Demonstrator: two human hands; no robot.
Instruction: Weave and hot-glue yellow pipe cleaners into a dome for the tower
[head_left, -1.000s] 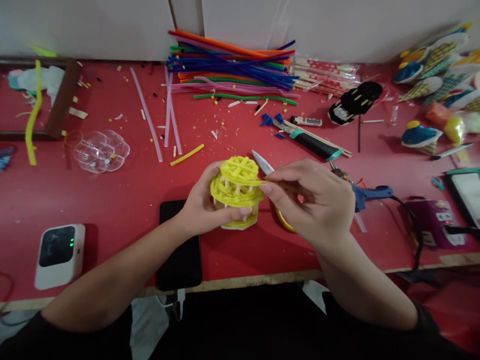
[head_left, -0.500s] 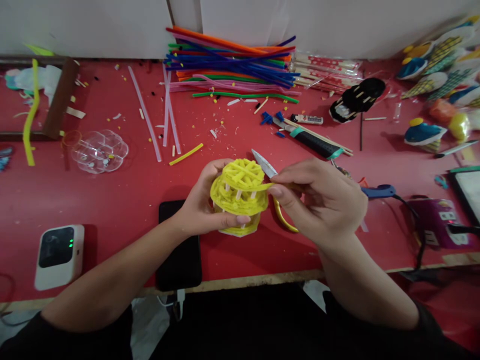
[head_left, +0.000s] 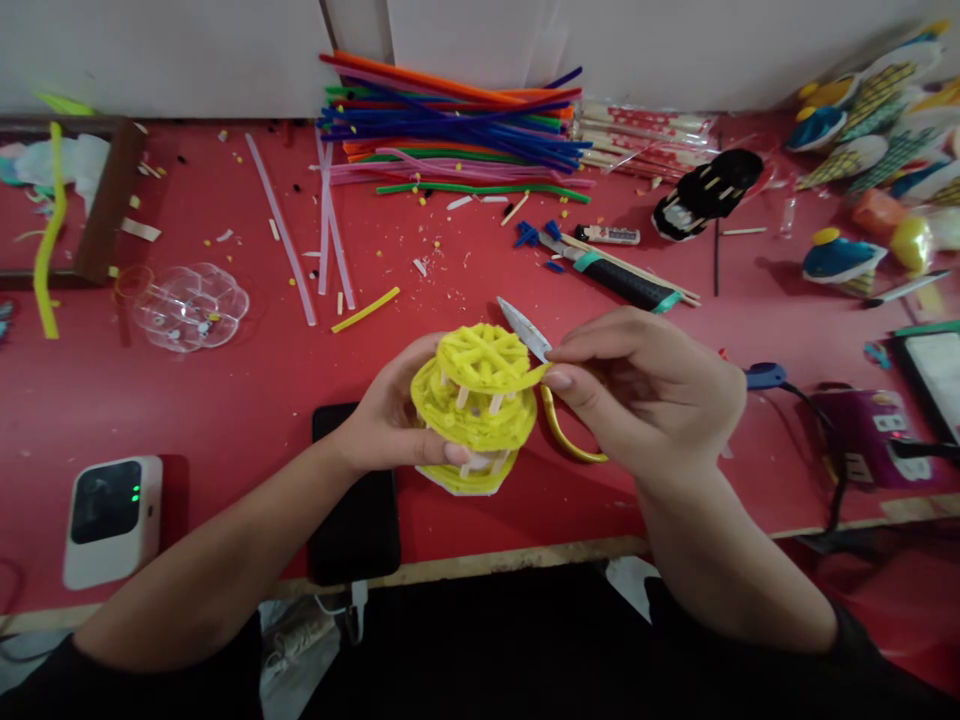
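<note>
Both hands are occupied and a little apart: the left hand (head_left: 397, 410) is wrapped around the nine o'clock side of a yellow tiered model (head_left: 480, 428), its thumb across the lower tier, while the right hand (head_left: 645, 390), at three o'clock, pinches a yellow strip (head_left: 536, 377) between thumb and forefinger. That strip runs along the near rim of the top disc (head_left: 484, 355). The model is upright above the near middle of the bench (head_left: 262, 390); whether its base touches down cannot be told.

To lay the strip neatly, light, even tension probably serves best, with the strip level against the rim and the model turned in small steps by the left hand. A firm tug could tilt the top disc on its pale sticks (head_left: 496, 404), so support close to that tier would help. The scissors (head_left: 523, 328) lie with their blade at one o'clock of the model, tip pointing away, so the right knuckles deserve some care there.
</note>
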